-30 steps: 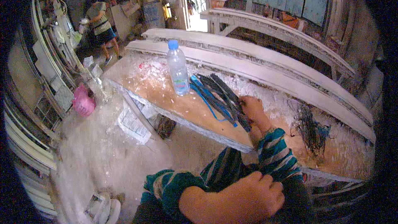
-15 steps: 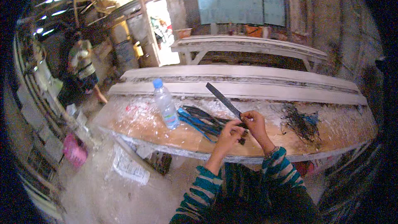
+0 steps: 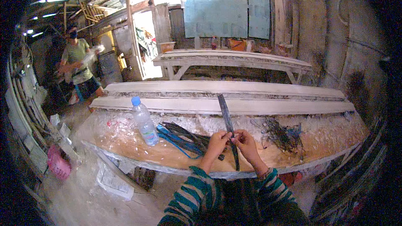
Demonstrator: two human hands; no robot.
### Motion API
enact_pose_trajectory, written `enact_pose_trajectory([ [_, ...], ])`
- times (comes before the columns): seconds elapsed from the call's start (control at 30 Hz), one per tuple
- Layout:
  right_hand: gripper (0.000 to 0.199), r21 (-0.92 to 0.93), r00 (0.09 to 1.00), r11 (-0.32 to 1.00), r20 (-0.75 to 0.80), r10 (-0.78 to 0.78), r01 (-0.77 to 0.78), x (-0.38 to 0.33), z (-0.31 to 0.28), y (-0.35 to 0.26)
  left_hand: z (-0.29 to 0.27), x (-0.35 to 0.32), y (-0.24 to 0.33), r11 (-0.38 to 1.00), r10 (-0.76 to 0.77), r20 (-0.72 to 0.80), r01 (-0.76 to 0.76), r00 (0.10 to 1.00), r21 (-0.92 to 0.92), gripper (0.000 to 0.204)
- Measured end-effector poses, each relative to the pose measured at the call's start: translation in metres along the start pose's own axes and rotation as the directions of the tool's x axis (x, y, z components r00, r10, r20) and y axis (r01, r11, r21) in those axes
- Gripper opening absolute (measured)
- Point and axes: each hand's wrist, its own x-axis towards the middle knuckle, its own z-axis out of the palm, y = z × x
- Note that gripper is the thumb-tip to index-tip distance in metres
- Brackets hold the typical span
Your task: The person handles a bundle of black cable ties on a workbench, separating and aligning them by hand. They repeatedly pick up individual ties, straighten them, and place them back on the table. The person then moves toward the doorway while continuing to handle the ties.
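Note:
Between my hands I hold a flat black strip (image 3: 226, 115) roughly upright, its far end over the white boards and its lower end near the table's front edge. My left hand (image 3: 216, 145) pinches it from the left at mid-length. My right hand (image 3: 248, 146) grips it from the right, thumb and fingers close against the left ones. Beside my left hand lies a bundle of black strips (image 3: 186, 132) with a blue strip (image 3: 176, 142) along it. To the right of my right hand sits a tangle of thin dark strands (image 3: 281, 136).
A clear plastic bottle with a blue cap (image 3: 145, 122) stands left on the dusty wooden table (image 3: 125, 138). Long white boards (image 3: 251, 105) run along its far side. Behind is a whitish bench (image 3: 234, 57). Another person (image 3: 81, 65) stands far left, near a pink basket (image 3: 58, 163).
The black strip has swung from a leftward slant to nearly upright, and my hands have come together on it. My view has shifted; the person at left has moved closer.

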Motion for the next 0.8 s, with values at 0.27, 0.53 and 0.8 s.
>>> enact_pose_trajectory([
  [0.27, 0.017, 0.120, 0.999, 0.993, 0.050, 0.010, -0.016, 0.036, -0.036, 0.035, 0.021, 0.028, 0.016, 0.957, 0.007, 0.062, -0.024, 0.998, 0.291, 0.025],
  [0.53, 0.008, 0.116, 0.999, 0.992, 0.020, 0.038, -0.040, 0.087, -0.076, 0.045, 0.048, 0.091, 0.017, 0.947, 0.151, 0.078, -0.167, 0.985, 0.273, 0.024],
  [0.8, 0.014, 0.068, 0.996, 0.994, 0.030, 0.079, -0.081, 0.113, -0.077, 0.074, 0.048, 0.124, -0.022, 0.921, 0.228, -0.106, -0.179, 0.968, 0.345, 0.029],
])
